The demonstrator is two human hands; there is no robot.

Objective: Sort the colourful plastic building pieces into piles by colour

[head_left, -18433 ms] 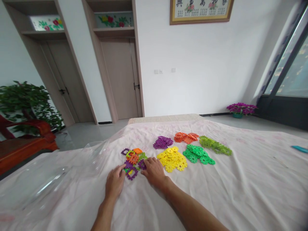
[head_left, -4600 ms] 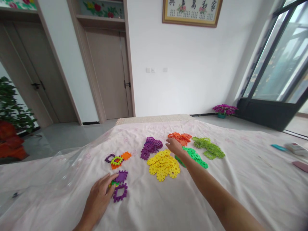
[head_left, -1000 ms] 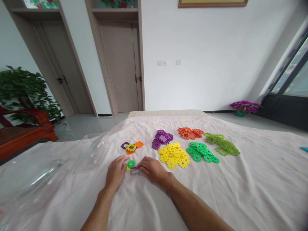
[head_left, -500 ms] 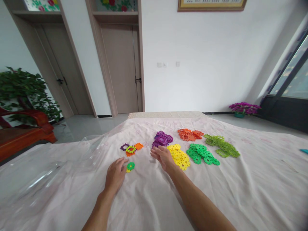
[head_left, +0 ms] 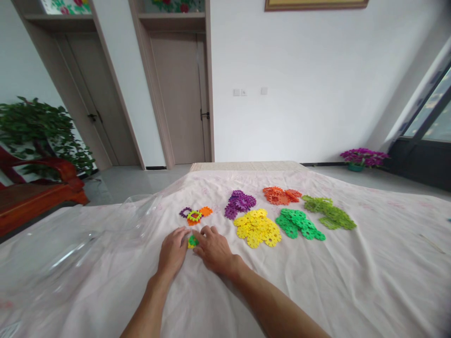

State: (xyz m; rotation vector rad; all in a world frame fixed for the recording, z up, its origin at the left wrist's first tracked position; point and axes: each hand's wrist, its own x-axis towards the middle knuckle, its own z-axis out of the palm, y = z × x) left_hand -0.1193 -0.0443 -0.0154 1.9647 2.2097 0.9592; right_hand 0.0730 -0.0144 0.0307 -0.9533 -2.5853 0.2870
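Observation:
A green notched plastic disc (head_left: 193, 241) lies on the cloth with a yellow disc (head_left: 190, 246) showing under its edge. On its left rests my left hand (head_left: 172, 249), fingers loosely stretched and the tips at the disc's side. My right hand (head_left: 213, 249) comes in from the other side, its thumb and bent forefinger on the green disc. Just beyond the hands is a small mixed group of a lime square frame (head_left: 194, 216), a purple square frame (head_left: 183, 212) and orange pieces (head_left: 206, 211).
Discs in yellow (head_left: 259, 228) and green (head_left: 298, 222) heaps lie to the right. Behind them are purple (head_left: 240, 203), orange (head_left: 280, 195) and lime (head_left: 329, 211) heaps. Clear plastic packaging (head_left: 70, 253) covers the left of the cloth (head_left: 369, 291).
My right hand has moved left from beside the purple and yellow heaps to the green disc. My left hand stays beside that disc. The view has shifted slightly.

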